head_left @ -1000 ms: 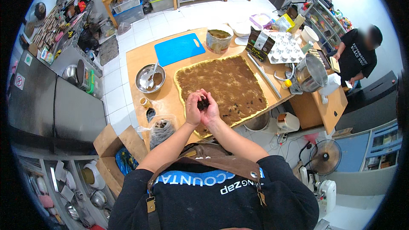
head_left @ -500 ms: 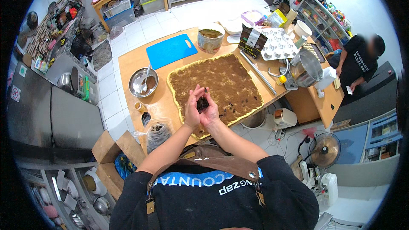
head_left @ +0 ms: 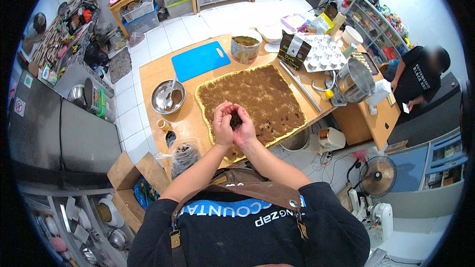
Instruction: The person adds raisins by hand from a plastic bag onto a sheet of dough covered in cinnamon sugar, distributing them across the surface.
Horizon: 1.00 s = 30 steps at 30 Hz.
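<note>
My left hand (head_left: 223,127) and my right hand (head_left: 245,131) are cupped together, with a heap of dark raisin-like pieces (head_left: 235,120) between the palms. They hover over the near left part of a rolled-out sheet of dough (head_left: 264,94), which is coated with brown powder up to a pale yellow rim. Several dark pieces (head_left: 285,118) lie scattered on its near right part. Left of my forearms, a clear plastic tub (head_left: 186,157) contains a bag of similar dark pieces. A metal bowl (head_left: 168,97) with a spoon and brown powder stands at the dough's left.
A blue cutting board (head_left: 201,61), a round tub (head_left: 245,47) and a dark pouch (head_left: 294,51) line the far side. A metal rod (head_left: 300,86) lies along the dough's right edge, near a mixer bowl (head_left: 355,79). Another person (head_left: 420,76) stands at the right.
My cupped hands have closed in slightly, with the fingers curled further over the dark pieces. The whole view has shifted a little.
</note>
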{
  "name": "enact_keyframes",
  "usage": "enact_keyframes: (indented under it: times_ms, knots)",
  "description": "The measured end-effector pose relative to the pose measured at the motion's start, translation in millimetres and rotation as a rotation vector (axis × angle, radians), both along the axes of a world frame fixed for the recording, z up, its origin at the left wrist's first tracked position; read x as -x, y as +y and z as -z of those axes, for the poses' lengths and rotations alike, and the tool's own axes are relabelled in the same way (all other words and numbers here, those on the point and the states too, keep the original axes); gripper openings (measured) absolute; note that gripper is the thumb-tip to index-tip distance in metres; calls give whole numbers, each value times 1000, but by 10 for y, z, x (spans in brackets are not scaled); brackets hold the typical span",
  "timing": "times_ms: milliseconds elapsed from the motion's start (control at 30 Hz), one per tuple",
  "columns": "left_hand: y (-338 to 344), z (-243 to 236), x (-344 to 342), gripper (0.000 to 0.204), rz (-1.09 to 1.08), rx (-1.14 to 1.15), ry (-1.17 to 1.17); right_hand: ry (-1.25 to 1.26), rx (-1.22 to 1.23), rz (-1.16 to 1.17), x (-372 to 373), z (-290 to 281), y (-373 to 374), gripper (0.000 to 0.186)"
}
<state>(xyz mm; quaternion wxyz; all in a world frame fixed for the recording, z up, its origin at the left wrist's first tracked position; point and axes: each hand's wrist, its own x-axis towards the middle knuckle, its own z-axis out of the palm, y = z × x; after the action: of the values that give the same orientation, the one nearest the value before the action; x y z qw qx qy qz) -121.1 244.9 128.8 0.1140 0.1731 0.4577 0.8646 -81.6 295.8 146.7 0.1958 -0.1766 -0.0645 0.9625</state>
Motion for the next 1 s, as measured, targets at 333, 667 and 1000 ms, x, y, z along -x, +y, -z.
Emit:
enact_keyframes:
  times_ms: [333, 667, 1000]
  knots:
    - [-208, -8, -140, 42, 213, -226, -728, -356, -1557, 58, 38, 151, -123, 11]
    - [-401, 192, -37, 32, 300, -428, -902, -314, -1567, 58, 72, 45, -314, 17]
    - [-541, 367, 13, 30, 238, -639, -1006, 168, -484, -202, 167, 60, -220, 30]
